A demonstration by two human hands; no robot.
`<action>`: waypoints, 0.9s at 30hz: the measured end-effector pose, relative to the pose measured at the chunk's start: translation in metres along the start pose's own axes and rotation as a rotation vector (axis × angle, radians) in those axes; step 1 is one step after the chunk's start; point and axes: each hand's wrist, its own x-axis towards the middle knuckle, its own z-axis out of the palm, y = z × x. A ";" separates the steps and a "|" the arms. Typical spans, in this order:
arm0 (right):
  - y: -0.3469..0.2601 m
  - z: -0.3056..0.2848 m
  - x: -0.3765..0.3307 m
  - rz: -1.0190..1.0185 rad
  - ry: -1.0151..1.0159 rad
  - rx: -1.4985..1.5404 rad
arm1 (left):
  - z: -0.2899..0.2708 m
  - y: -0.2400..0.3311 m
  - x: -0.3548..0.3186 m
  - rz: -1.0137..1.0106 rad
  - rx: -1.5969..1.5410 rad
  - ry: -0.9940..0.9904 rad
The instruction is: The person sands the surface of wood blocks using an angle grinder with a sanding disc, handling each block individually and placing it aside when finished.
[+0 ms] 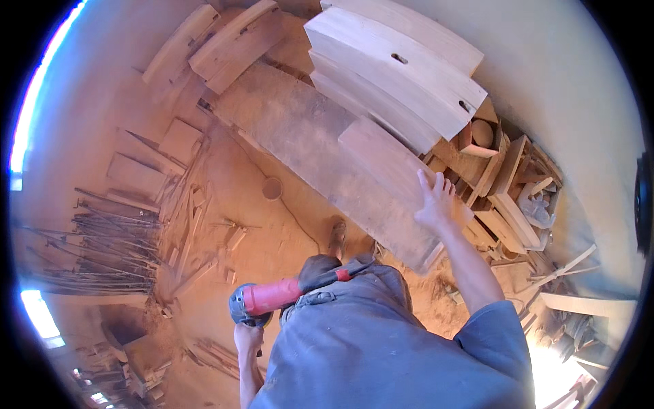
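Note:
My left hand is closed below the head of a red and dark angle grinder, which rests against my front with its body pointing right. My right hand reaches out with its fingers spread, at the right part of a flat pale wooden board. Whether its palm presses on the wood I cannot tell. The board lies along a long dusty workbench. Just beyond it stand stacked pale curved wooden panels with small slots.
To the right, wooden drawers and boxes are piled against the wall. More curved panels lean at the bench's far left end. Metal clamps and wood offcuts cover the left floor. A cord crosses the sawdust-covered floor.

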 end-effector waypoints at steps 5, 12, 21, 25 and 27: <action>-0.031 0.032 -0.035 -0.003 0.065 0.088 | -0.013 0.028 0.002 0.143 0.116 0.005; -0.038 0.033 -0.069 -0.107 -0.002 0.137 | -0.041 0.092 0.004 0.311 0.399 0.033; -0.124 0.021 -0.121 -0.215 -0.131 0.773 | -0.053 0.201 0.010 0.582 0.569 0.040; -0.140 0.050 -0.136 -0.017 -0.709 1.260 | -0.057 0.273 0.015 0.828 0.624 -0.045; -0.142 0.043 -0.135 0.152 -0.661 1.170 | -0.045 0.304 0.032 0.917 0.628 -0.115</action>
